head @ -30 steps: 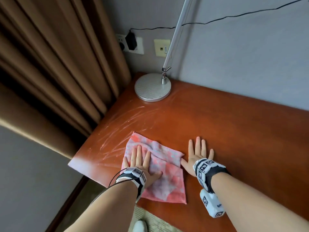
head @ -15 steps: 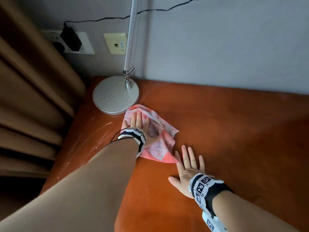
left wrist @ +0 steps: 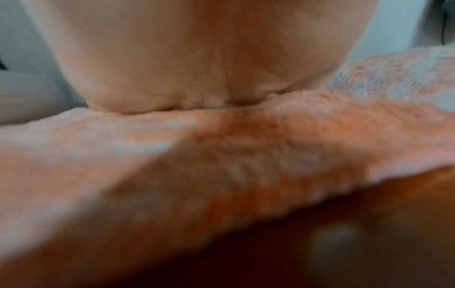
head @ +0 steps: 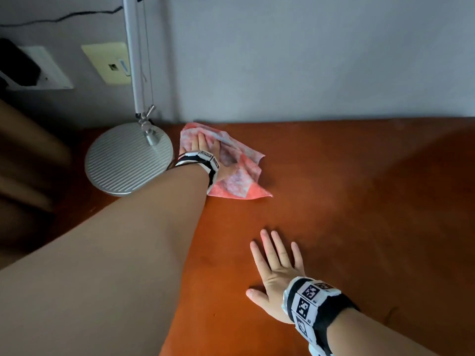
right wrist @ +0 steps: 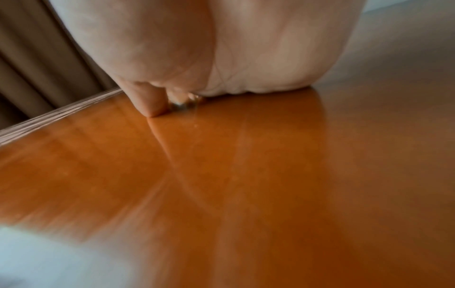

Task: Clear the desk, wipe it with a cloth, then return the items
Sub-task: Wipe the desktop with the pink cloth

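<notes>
A pink mottled cloth (head: 239, 170) is pressed flat under the left hand (head: 203, 147) at the far edge of the table (head: 359, 201), close against the wall and just beside the round ribbed base of a desk lamp (head: 123, 160); the fingers are laid out straight on the fabric, nothing being pinched or gripped. The right hand (head: 276, 265) is spread palm-down on bare wood nearer the viewer, well apart from the cloth, apparently as a brace; its fingers are likewise extended and nothing is held.

The cloth is judged to be soft, light and limp; folds are bunched ahead of the palm and a loose corner trails toward the near side, so it is likely to ruck up unless broad, flat pressure is kept on its middle. For lifting, a pinch at a bunched fold or free corner would serve. The polished top looks smooth, so sliding should be easy.

No containers are seen in these views; none of the items to be returned can be seen either.
</notes>
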A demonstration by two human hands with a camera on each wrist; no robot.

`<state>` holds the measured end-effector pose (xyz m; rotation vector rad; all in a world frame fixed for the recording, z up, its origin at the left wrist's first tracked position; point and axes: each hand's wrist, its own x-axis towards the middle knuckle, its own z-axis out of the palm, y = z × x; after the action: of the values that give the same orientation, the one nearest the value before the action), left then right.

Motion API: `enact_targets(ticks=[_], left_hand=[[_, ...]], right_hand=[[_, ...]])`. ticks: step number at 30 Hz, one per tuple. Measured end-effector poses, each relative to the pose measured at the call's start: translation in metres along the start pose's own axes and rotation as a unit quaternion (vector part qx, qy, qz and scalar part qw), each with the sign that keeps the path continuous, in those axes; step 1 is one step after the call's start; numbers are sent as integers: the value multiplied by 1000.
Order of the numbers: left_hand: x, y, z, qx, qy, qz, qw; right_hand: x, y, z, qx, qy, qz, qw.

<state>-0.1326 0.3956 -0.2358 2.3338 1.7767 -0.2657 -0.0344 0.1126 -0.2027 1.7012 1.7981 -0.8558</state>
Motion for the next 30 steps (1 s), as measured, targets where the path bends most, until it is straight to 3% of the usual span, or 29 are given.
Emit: enact_targets(ticks=[6, 10, 13, 21, 25, 30], left_hand=[[45, 9, -23, 31, -38, 12, 999], [36, 7, -12, 36, -25, 32, 999], [14, 1, -1, 19, -51, 9, 998], [-142, -15, 17, -2, -68, 4, 998], [-247, -26, 50, 9, -38, -61, 997], [-370, -42, 78, -4, -87, -145, 986]], right_hand=[[-1, 1, -6, 7, -13, -2, 1000], [-1, 0, -6, 2, -16, 11, 1000], [-1, 0, -7, -3, -16, 18, 1000], [-3, -3, -3, -7, 39, 32, 999], [-3, -6, 1, -15, 82, 45, 995], [-14, -30, 12, 24, 145, 84, 986]])
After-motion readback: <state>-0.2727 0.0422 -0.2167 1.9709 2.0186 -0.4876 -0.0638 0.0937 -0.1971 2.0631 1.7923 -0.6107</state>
